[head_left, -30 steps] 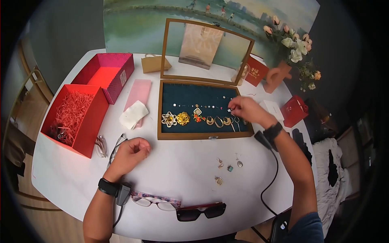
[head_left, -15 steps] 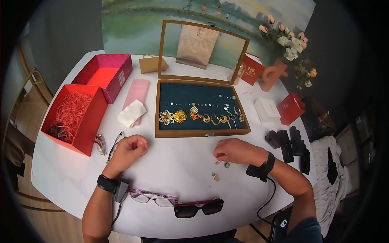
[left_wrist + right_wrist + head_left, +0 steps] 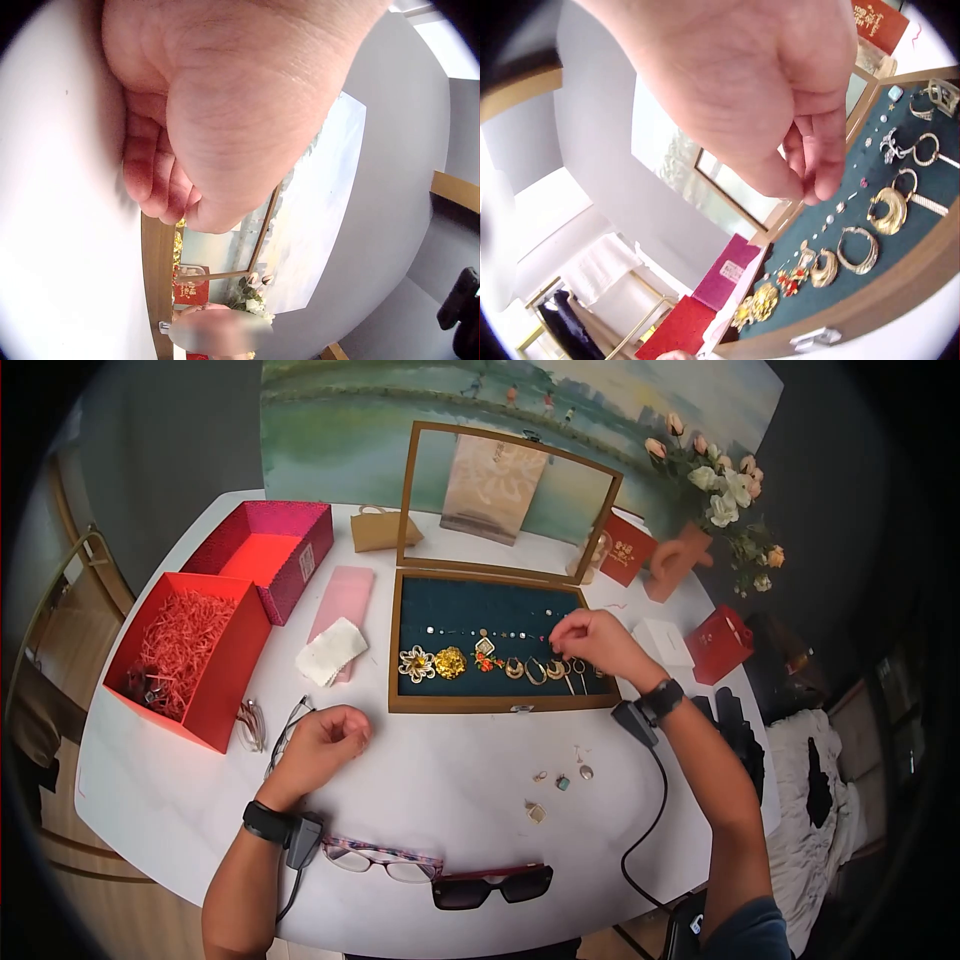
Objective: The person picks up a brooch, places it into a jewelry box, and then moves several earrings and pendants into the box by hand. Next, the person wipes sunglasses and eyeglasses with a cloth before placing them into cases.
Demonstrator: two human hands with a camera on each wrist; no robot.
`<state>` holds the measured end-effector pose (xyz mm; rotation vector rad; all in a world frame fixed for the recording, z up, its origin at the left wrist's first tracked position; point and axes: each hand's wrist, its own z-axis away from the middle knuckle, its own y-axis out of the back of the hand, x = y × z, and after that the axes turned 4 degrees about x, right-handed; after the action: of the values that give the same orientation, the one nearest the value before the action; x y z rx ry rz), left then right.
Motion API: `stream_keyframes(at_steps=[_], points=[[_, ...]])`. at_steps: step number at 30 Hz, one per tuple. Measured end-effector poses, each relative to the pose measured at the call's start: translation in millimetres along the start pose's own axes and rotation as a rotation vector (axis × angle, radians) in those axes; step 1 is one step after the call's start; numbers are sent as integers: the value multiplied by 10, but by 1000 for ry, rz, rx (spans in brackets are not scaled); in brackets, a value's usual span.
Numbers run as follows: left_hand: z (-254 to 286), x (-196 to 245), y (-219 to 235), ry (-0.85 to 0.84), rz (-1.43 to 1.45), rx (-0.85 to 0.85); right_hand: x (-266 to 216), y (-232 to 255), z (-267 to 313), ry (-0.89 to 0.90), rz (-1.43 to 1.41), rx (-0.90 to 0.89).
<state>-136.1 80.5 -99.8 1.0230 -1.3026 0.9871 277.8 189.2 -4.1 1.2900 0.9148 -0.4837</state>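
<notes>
A white **tabletop** (image 3: 430,790) with rounded corners is shown from above. Its middle is occupied by a wooden jewellery case (image 3: 450,704), in front of which small pieces of jewellery (image 3: 562,784) are scattered. At left, an orange-red box (image 3: 225,695) filled with shredded paper (image 3: 185,635) is set beside a magenta box (image 3: 292,580); a tan pouch (image 3: 380,532) and a flat pink item (image 3: 347,595), partly covered by a white cloth (image 3: 332,652), are placed nearby. Patterned glasses (image 3: 408,871) and sunglasses (image 3: 492,890) are laid along the near edge. At right, a white box (image 3: 662,643), a small red box (image 3: 720,648) and black objects (image 3: 740,730) are grouped.
</notes>
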Motion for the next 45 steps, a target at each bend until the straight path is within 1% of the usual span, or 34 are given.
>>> stream_keyframes(at_steps=[1, 4, 9, 11, 13, 17, 20, 22, 26, 28, 29, 31, 34, 38, 40, 44, 45], points=[[0, 0, 2, 5, -15, -3, 75, 34, -112, -2, 55, 15], [7, 1, -1, 9, 4, 6, 191, 77, -359, -26, 90, 47], [2, -26, 11, 5, 6, 14, 318, -13, -694, 0, 99, 91], [7, -24, 8, 11, 6, 19, 371, -65, -805, 14, 79, 95], [7, -25, 6, 4, -7, 23, 402, -109, -889, 23, 160, 162], [10, -20, 1, 15, 4, 25, 463, -129, -1019, 63, 226, 153], [11, -3, -2, 25, -5, 23, 472, -137, -1053, 107, 272, 141], [10, -1, -6, 35, -9, 27, 448, -142, -1050, 156, 357, 136], [12, 10, -11, 38, 1, 28, 329, -191, -1000, 135, 431, 164], [14, 23, -6, 39, -19, 0, 271, -231, -986, 154, 549, 209], [14, 19, -7, 38, -19, 0, 246, -251, -981, 154, 549, 209], [13, 8, -13, 27, 15, 18, 204, -287, -979, 153, 647, 239], [18, 42, -16, 29, 14, 11, 224, -325, -1048, 128, 708, 215], [20, 44, -3, 53, 4, 19, 243, -343, -1097, 145, 763, 183], [22, 37, 8, 42, -58, -7, 256, -298, -1101, 188, 786, 145], [12, 12, 9, 36, -42, -13, 229, -187, -1059, 197, 734, 139], [12, 15, 5, 34, -50, -7, 211, -169, -1048, 202, 740, 172]])
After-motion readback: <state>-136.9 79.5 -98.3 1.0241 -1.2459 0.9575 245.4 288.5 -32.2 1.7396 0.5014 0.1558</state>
